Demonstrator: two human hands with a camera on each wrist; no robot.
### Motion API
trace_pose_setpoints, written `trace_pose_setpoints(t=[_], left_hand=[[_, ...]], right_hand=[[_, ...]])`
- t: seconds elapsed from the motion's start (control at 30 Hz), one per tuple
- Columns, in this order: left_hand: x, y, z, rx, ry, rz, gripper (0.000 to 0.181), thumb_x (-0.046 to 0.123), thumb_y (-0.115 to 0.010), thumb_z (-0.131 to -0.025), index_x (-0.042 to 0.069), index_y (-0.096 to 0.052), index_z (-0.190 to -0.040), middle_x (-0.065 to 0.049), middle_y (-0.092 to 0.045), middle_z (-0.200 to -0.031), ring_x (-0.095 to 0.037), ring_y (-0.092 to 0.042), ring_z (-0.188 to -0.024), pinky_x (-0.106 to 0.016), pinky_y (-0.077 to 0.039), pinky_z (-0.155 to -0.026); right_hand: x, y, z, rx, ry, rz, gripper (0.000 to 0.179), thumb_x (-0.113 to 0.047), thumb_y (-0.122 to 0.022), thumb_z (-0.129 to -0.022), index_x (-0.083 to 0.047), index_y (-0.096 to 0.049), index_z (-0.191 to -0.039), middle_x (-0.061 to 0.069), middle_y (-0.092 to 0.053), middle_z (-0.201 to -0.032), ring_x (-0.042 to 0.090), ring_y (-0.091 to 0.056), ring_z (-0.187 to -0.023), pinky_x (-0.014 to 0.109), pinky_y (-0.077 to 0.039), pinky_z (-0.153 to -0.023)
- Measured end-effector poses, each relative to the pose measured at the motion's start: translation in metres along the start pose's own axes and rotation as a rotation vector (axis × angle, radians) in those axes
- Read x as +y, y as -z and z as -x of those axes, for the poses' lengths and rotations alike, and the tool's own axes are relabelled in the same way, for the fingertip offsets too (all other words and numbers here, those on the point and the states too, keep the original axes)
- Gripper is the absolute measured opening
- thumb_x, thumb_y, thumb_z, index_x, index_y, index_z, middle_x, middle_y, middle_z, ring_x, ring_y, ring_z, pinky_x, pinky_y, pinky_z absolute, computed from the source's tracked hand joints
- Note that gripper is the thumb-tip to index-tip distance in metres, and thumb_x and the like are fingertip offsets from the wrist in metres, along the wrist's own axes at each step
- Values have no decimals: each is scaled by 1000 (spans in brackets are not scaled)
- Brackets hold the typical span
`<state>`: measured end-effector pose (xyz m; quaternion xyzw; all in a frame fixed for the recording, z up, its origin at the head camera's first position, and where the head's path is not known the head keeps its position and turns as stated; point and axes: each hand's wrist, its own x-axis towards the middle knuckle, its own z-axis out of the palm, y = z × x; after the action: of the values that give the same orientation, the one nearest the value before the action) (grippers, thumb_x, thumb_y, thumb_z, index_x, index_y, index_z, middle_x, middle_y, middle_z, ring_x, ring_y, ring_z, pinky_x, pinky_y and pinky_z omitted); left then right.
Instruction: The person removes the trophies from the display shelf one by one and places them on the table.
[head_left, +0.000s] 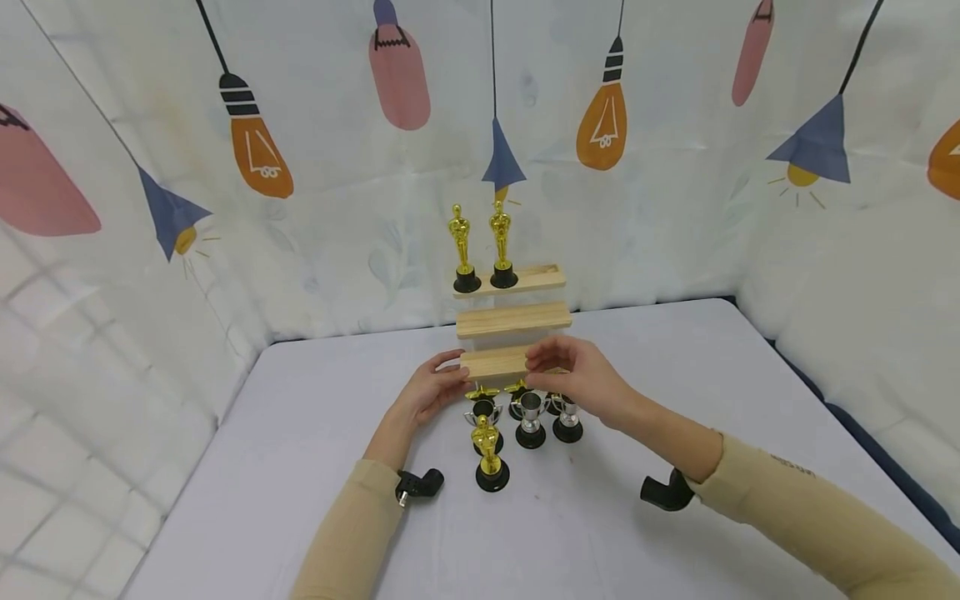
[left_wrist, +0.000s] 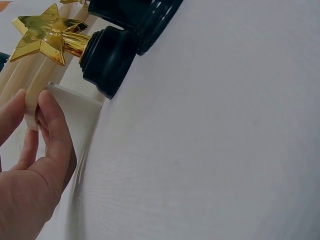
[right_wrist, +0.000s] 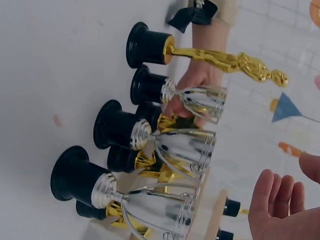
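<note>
A three-tier wooden stand (head_left: pixel 513 320) is at the back of the table. My left hand (head_left: pixel 432 392) pinches the left end of its lowest board (left_wrist: pixel 33 102) between thumb and fingers. At that board's right end hovers my right hand (head_left: pixel 585 379), its fingers gently bent and the thumb apart, nothing held (right_wrist: pixel 285 215). Two gold figurine trophies (head_left: pixel 501 243) stand on the top tier. In front of the stand are silver cup trophies (head_left: pixel 531 406), with gold star trophies (left_wrist: pixel 44 36) partly hidden behind them. Nearest me is another gold figurine trophy (head_left: pixel 487 442).
The white-covered table (head_left: pixel 300 467) extends to both sides of the trophies. A patterned cloth backdrop (head_left: pixel 322 242) hangs close behind the stand. Black wrist mounts (head_left: pixel 667 492) stick out from both forearms.
</note>
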<state>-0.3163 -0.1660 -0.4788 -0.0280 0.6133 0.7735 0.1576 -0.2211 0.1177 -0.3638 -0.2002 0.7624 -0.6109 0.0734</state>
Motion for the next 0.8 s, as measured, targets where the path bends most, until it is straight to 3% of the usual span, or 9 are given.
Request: trace_pose_setpoints(t=[0.1, 0.3, 0.47, 0.8], left_hand=[[0, 0, 0, -6, 3, 3, 60, -1, -65, -100, 4, -40, -154, -25, -51, -139, -24, -66, -105, -32, -60, -87], [0, 0, 0, -13, -1, 4, 60, -1, -65, -99, 3, -40, -154, -25, -51, -139, -24, -66, -104, -33, -59, -89], [1, -1, 0, 1, 4, 2, 60, 0, -66, -99, 5, -41, -153, -24, -52, -138, -23, -66, -103, -32, -60, -87], [0, 1, 0, 7, 9, 10, 58, 0, -66, -99, 6, -43, -152, -23, -52, -139, -24, -66, -104, -32, -60, -86]], right_hand=[[1, 2, -7, 14, -8, 6, 31, -7, -76, -92, 0, -64, -120, 11, -66, -112, 25, -62, -107, 28, -56, -87], [0, 7, -20, 12, -19, 4, 33, -9, -76, -93, 1, -63, -122, 20, -64, -118, 26, -62, -107, 27, -56, -86], [-2, 14, -33, 1, -46, -34, 34, -9, -74, -96, 2, -61, -125, 18, -63, -119, 25, -61, -108, 27, -56, -88], [-8, 19, -59, 14, -56, -69, 35, -5, -71, -97, 5, -58, -127, 24, -60, -125, 25, -61, -109, 38, -55, -95]])
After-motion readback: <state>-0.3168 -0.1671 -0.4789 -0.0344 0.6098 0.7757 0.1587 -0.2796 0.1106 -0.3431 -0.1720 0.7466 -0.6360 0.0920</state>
